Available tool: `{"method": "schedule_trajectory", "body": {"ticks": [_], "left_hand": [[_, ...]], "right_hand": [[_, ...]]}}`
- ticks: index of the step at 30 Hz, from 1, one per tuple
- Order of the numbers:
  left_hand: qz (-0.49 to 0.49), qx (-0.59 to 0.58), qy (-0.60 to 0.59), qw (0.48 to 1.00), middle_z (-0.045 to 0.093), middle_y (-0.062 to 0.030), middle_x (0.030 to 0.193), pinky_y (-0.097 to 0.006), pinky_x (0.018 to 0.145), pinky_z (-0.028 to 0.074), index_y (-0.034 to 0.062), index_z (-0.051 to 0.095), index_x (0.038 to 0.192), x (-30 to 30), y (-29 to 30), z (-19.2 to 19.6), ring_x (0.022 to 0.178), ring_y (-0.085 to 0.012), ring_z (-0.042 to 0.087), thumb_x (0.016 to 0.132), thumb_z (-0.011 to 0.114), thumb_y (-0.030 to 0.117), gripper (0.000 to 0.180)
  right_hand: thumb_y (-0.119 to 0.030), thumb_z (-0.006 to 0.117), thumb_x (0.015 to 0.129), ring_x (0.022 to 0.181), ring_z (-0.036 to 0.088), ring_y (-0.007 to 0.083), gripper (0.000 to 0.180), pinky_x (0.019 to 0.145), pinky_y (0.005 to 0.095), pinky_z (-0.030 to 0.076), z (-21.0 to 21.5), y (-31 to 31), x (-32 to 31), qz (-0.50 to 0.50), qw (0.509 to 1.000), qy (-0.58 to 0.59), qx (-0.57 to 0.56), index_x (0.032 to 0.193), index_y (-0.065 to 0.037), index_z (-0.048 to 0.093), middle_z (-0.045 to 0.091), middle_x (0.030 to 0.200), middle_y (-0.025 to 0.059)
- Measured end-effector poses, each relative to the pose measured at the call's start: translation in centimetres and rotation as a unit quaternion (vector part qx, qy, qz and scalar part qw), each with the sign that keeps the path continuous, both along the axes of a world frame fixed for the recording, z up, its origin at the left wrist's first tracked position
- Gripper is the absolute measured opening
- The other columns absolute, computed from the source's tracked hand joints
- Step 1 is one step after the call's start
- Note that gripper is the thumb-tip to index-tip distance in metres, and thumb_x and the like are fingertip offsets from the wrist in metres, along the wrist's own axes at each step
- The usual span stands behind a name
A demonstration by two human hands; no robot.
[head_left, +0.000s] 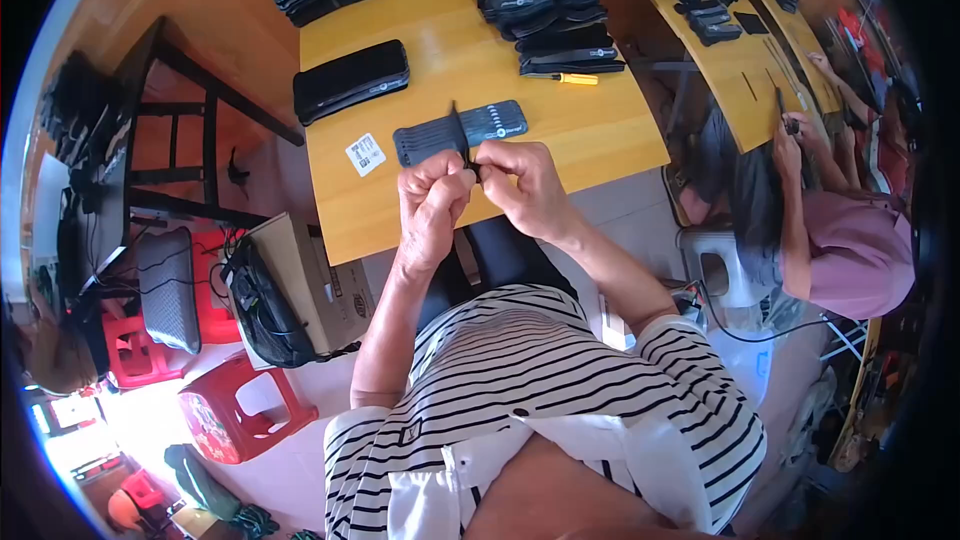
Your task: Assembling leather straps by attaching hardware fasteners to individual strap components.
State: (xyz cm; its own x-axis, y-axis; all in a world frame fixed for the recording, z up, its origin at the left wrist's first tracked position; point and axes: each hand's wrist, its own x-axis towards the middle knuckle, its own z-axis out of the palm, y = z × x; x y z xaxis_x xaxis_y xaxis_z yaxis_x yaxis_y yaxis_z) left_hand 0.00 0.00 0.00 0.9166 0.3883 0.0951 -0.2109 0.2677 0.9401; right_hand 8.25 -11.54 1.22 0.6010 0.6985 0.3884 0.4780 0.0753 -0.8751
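My left hand (435,202) and my right hand (525,188) meet at the near edge of the wooden table (600,135), both with fingers closed. Between their fingertips they pinch a thin black strap (457,123), which runs across a flat dark grey piece (500,121) with a ribbed left half and a small white print. This flat piece lies on the tabletop just beyond my knuckles. The strap's lower end is partly hidden by my fingers. Left of the piece rests a white printed label (365,154).
Black folded pouches (350,80) lie at the table's left. Tall black piles (535,0) stand at the back, with a yellow-handled tool (578,79) in front. A co-worker in a pink top (850,250) works at another table on the right. A cardboard box (310,280) and red stool (225,415) stand left.
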Motion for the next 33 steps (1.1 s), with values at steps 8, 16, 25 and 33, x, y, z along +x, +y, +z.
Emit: {"method": "schedule_trajectory", "body": {"ticks": [8, 16, 25, 33], "left_hand": [[0.022, 0.13, 0.016, 0.991, 0.039, 0.0032, 0.052, -0.021, 0.044, 0.028, 0.0017, 0.049, 0.063, 0.4, -0.1, 1.8, 0.049, -0.0038, 0.035, 0.086, 0.055, 0.017, 0.028], [0.048, 0.217, 0.072, 0.972, 0.041, -0.0002, 0.052, -0.023, 0.045, 0.033, -0.0014, 0.048, 0.065, 0.3, -0.5, 2.1, 0.049, -0.0054, 0.038, 0.09, 0.051, 0.013, 0.029], [0.058, 0.145, 0.048, 0.987, 0.045, 0.0019, 0.05, -0.02, 0.041, 0.034, 0.0019, 0.049, 0.064, 0.5, -0.7, 1.3, 0.045, -0.0039, 0.042, 0.091, 0.049, 0.013, 0.029], [0.091, 0.079, 0.051, 0.991, 0.053, -0.0021, 0.05, -0.019, 0.041, 0.037, 0.0019, 0.052, 0.062, 2.0, -0.9, 0.5, 0.043, -0.006, 0.047, 0.09, 0.051, 0.016, 0.032]], "right_hand": [[-0.003, 0.05, 0.078, 0.047, 0.038, 0.012, 0.013, 0.044, 0.0289, 0.032, 0.8, 0.1, 0.6, -0.021, 0.998, 0.065, 0.004, 0.067, 0.002, 0.047, 0.041, 0.054, 0.0071], [-0.003, 0.053, 0.078, 0.048, 0.045, 0.0195, 0.012, 0.046, 0.0308, 0.036, 0.4, -0.2, 0.6, -0.018, 0.999, -0.038, 0.023, 0.069, 0.001, 0.046, 0.045, 0.058, 0.0107], [-0.01, 0.049, 0.088, 0.05, 0.04, 0.0141, 0.02, 0.046, 0.0269, 0.033, -0.9, 0.4, 1.0, 0.016, 0.999, 0.019, 0.047, 0.071, 0.0, 0.044, 0.039, 0.059, 0.0057], [-0.013, 0.05, 0.089, 0.047, 0.039, 0.0043, 0.024, 0.041, 0.0232, 0.032, -2.8, 1.7, 1.9, 0.001, 0.978, 0.184, 0.097, 0.069, -0.001, 0.047, 0.042, 0.053, -0.0004]]}}
